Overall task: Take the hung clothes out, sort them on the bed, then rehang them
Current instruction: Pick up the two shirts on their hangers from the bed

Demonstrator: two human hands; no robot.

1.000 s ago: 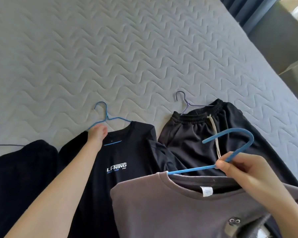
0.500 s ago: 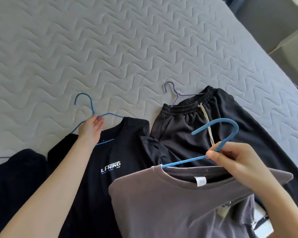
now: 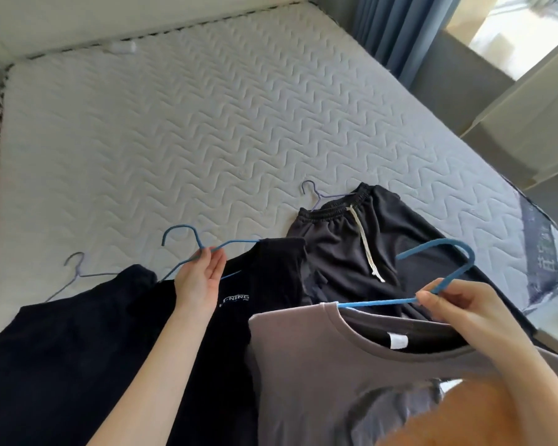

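Left hand (image 3: pixel 200 278) seemingly pinches far hanger (image 3: pixel 181 227); right hand (image 3: pixel 464 313) grips near hanger (image 3: pixel 448 244).

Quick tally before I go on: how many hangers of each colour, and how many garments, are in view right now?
Blue hangers: 2
Grey-purple hangers: 2
Dark garments: 3
Grey-brown shirt: 1
Total: 8

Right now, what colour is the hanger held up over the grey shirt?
Blue; the hanger shows best in the head view, pinched by the right hand.
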